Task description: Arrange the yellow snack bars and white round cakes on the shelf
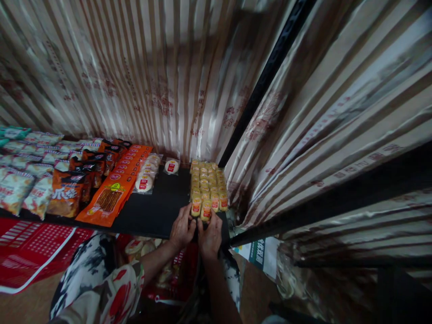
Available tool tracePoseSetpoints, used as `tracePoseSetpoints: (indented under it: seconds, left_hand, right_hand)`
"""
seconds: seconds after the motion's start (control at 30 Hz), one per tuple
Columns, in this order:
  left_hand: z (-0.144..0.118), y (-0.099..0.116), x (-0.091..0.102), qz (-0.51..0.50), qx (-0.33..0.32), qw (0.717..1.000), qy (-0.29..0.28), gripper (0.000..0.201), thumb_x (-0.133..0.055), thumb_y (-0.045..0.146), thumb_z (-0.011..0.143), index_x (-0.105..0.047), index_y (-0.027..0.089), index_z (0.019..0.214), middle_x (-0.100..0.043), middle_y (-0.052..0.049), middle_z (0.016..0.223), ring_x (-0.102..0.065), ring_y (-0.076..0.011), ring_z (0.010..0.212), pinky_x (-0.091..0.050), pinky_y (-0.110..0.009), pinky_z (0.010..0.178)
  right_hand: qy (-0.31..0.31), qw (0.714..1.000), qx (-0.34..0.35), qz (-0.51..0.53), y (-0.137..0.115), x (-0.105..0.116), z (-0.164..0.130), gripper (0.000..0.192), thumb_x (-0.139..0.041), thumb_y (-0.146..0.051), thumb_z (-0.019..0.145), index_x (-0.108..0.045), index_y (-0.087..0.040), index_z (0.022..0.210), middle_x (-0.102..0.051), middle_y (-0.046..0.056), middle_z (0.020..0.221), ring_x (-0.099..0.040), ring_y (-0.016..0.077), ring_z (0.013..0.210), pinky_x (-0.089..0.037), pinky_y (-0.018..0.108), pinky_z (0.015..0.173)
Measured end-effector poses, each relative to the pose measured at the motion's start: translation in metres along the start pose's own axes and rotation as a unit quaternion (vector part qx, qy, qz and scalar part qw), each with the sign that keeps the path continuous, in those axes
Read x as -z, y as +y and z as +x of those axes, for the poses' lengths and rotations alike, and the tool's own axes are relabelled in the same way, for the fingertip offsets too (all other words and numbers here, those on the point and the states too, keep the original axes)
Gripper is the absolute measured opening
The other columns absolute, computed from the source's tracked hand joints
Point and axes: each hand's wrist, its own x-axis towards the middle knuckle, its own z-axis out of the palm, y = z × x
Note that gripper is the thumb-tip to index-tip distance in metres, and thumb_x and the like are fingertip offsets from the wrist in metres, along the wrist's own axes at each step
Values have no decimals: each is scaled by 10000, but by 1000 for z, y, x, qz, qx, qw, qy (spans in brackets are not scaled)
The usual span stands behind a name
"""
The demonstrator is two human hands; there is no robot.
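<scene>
I see left hand (182, 230), right hand (210, 236) side by side at shelf (158, 211) front edge. Fingers of both narrow, pinching yellow snack packets (205, 210) at near row; more rows beyond fingertips.

Two hands are in view, the left hand (182, 229) and the right hand (210, 236), both at the lower middle of the frame. At the middle of the black shelf (158, 207), the small yellow packets (208, 184) stand in about three columns, too many and too small to count exactly. One long orange packet (111, 198) lies at the front of a row of the same kind, one round white packet (172, 167) lies alone, and more white ones form one row (147, 173) beside it.
</scene>
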Motion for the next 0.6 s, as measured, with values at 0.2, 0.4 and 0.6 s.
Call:
tracePoseSetpoints:
  seconds: [0.2,0.4,0.6]
  left_hand:
    - [0,1,0,9,4,1000,0,550,-401,218,836,-284,144,1368,-455,-131,1227,-553,-157,909,-456,-325,901]
    - [0,1,1,4,8,1000,-4,579,-415,200,813,-281,158,1375,-445,-125,1242,-553,-148,884,-470,-309,874]
    - [1,3,0,8,4,1000,-1,590,-415,183,797,-285,144,1371,-461,-115,1212,-546,-138,858,-457,-301,894]
  right_hand:
    - [18,1000,-14,-10,-3,-1,3,480,-385,-355,844,-432,-178,1287,-550,97,1029,-572,194,851,-459,298,723]
    - [3,999,2,-46,-2,-2,3,514,-431,-413,822,-433,-190,1285,-515,114,1122,-558,224,946,-461,313,737]
    - [-7,996,-14,-88,-6,-3,6,507,-432,-381,803,-445,-173,1266,-519,115,1107,-556,243,952,-457,314,702]
